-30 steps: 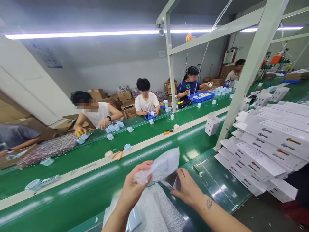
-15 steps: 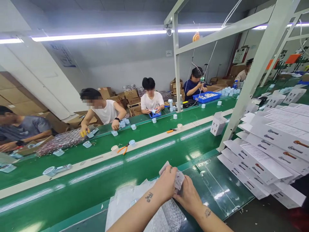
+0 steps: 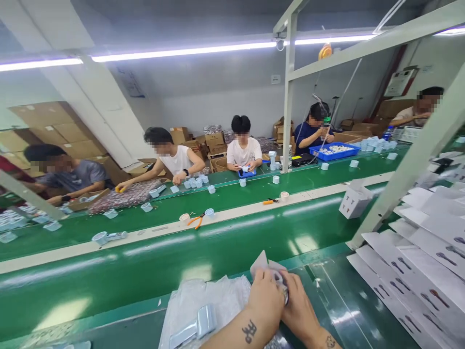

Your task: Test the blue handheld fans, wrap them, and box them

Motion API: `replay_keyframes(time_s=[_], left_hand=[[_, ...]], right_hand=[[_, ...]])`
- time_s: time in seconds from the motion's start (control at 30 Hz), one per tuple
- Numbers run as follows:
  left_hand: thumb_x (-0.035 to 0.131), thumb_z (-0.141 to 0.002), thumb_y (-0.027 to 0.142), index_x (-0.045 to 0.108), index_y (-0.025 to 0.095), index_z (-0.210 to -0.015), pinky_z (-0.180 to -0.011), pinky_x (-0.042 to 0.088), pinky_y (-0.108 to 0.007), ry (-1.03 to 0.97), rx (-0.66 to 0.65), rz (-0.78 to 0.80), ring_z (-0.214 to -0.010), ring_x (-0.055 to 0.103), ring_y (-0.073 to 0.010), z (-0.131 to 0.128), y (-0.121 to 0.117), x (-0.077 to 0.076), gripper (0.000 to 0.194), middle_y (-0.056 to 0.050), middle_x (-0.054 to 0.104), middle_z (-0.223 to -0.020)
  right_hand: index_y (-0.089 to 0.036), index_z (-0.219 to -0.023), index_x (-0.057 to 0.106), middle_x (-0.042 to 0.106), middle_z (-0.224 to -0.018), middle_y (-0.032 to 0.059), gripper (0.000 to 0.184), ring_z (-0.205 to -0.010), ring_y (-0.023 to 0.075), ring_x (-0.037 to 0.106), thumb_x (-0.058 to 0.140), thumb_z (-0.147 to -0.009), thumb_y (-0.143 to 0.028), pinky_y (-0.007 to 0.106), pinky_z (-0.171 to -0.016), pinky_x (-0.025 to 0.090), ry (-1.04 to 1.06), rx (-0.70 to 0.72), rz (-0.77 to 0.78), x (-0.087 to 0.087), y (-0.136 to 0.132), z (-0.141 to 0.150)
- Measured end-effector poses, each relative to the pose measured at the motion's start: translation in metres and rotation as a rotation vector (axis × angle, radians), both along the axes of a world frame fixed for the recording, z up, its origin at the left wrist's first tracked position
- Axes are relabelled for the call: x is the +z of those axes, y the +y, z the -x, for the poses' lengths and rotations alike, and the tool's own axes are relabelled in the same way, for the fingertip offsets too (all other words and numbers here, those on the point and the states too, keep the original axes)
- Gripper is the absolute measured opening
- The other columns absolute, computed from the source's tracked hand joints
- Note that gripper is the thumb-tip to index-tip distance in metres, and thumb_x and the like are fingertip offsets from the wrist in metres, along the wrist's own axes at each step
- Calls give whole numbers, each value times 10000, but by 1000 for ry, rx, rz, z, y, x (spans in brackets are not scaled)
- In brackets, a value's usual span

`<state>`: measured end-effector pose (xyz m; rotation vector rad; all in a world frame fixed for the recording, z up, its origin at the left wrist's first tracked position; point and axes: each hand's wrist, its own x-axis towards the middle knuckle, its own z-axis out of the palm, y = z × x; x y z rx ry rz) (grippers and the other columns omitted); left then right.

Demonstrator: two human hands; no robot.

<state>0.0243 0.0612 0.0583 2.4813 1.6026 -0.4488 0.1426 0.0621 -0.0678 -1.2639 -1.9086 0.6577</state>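
My left hand (image 3: 267,293) and my right hand (image 3: 300,303) are closed round a small white box (image 3: 262,262) close to the bench's front. Its flaps stand up past my fingers. A rounded, pale wrapped piece (image 3: 278,277) shows at the opening between my hands; its kind is hard to make out. Left of my hands lies a pile of clear bubble bags (image 3: 218,295). On these bags rests a light blue plastic part (image 3: 199,324) with a long handle, partly beside my left forearm.
A green conveyor (image 3: 145,266) runs across, carrying light blue cups. Orange-handled pliers (image 3: 196,221) lie on its pale strip. Flat printed cartons (image 3: 417,276) are stacked at right, near a white post (image 3: 403,174) and a standing white box (image 3: 354,199). Several co-workers sit opposite.
The view has turned left. My hands have shifted round the box, and its raised flaps show more. The light blue part on the bags, mostly hidden by my left arm before, is now visible.
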Motion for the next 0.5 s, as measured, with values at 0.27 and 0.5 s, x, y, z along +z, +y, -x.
replay_keyframes(time_s=[0.27,0.5], left_hand=[[601,-807,213,457,237,-1350,-910,347,-567,-178,388,-216,-1138,500,-378,63,-10,25,562,-178,499,-1372],[473,-840,392,667,214,-997,-773,485,-305,-716,1259,-263,-818,659,-222,224,-126,-23,306,-54,732,-915]], right_hand=[[-208,-1264,361,492,-1130,140,604,-1057,289,524,596,-750,-421,428,-910,467,-49,-17,-102,32,98,65],[-48,-1276,383,516,-1088,272,817,-1121,453,428,567,-694,-592,551,-894,391,-113,-324,23,15,164,134]])
